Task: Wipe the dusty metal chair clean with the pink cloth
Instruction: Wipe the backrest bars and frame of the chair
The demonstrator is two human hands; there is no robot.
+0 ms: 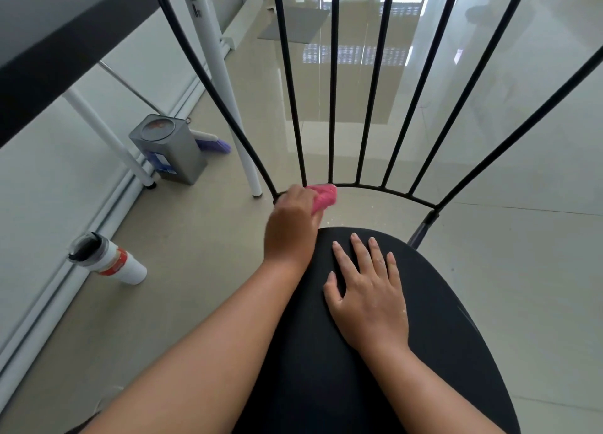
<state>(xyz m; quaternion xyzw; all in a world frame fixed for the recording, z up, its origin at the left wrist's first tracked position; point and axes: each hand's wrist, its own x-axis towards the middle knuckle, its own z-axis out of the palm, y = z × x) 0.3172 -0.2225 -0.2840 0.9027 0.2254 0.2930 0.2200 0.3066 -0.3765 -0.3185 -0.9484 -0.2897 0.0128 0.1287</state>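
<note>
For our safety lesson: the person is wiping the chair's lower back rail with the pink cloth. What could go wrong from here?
1. The left hand works the cloth tight among the bars at the rail; fingers could get pinched or knocked.
2. The right hand leans flat on the seat; a hard push might tip or slide the chair on the glossy floor.
3. The tumbler lying on the floor nearby could be kicked.

Nothing legible anywhere. At middle left, the square grey metal tin (172, 150) carries a blue label, its print too small to read. At lower left, the white tumbler with a red band (112, 260) shows only blurred markings.
</note>
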